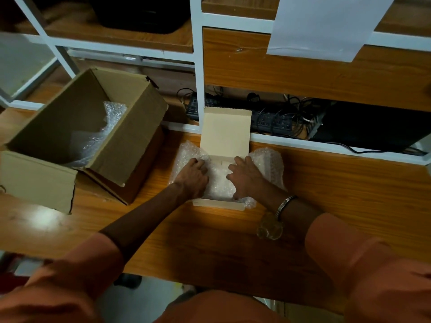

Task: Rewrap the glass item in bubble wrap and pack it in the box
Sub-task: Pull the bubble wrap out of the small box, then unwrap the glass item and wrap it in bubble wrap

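Two orange sleeves [363, 271] fill the near edge of our view, and our forearms reach forward over the wooden worktop [338, 183]. On our right wrist sit a gold watch [269, 226] and a dark bracelet [285, 203]. Our left hand [193, 178] rests with curled fingers gripping the bubble wrap [219, 180] at the left side of the small white box [219, 204]; our right hand [245, 176] presses on the wrap at the right side, fingers bent downward into it. The wrap fills the box and spills over both side walls onto the worktop. We cannot see the glass item itself; it may lie under the wrap. The box's lid [225, 131] stands upright behind our hands. To the left, a large brown cardboard carton [130, 136] sits tilted, open, with more bubble wrap [98, 136] inside. Farther back, power strips [270, 122] with tangled cables lie in a shelf gap, and a white sheet of paper [324, 24] hangs above.
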`<state>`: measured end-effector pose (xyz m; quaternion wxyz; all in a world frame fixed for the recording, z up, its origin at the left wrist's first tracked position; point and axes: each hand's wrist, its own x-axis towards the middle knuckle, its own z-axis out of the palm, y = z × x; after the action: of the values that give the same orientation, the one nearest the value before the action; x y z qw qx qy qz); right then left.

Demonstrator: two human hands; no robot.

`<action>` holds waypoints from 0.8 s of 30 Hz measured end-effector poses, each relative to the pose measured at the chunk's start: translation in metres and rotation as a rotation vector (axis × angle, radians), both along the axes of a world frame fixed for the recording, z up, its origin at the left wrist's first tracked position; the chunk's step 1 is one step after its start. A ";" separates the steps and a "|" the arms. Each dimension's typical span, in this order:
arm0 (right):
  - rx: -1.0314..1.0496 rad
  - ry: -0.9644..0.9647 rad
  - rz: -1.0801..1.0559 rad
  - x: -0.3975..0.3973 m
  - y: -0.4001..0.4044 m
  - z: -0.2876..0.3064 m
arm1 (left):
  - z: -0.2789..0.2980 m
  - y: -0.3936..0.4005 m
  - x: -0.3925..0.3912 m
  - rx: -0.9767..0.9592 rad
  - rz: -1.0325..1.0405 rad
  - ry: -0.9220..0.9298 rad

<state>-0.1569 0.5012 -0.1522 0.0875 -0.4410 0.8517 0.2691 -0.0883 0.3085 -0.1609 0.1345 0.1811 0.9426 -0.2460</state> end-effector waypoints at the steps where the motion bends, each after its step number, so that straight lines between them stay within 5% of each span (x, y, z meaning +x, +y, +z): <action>1: 0.019 -0.003 0.008 -0.001 -0.001 0.000 | 0.001 -0.003 0.001 0.037 0.003 -0.013; 6: -0.013 -0.150 -0.061 -0.015 -0.020 0.021 | 0.031 -0.027 0.010 0.263 0.034 0.075; 15: -0.782 -0.151 0.015 -0.037 -0.148 0.157 | 0.161 -0.136 0.044 0.419 0.306 0.615; 24: -0.690 -0.278 0.119 0.005 -0.294 0.175 | 0.161 -0.265 0.121 0.467 0.722 0.686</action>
<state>-0.1517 0.2070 0.0223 0.0330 -0.5256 0.8452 -0.0916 0.0329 0.0439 -0.0001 -0.1482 -0.2193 0.9642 -0.0136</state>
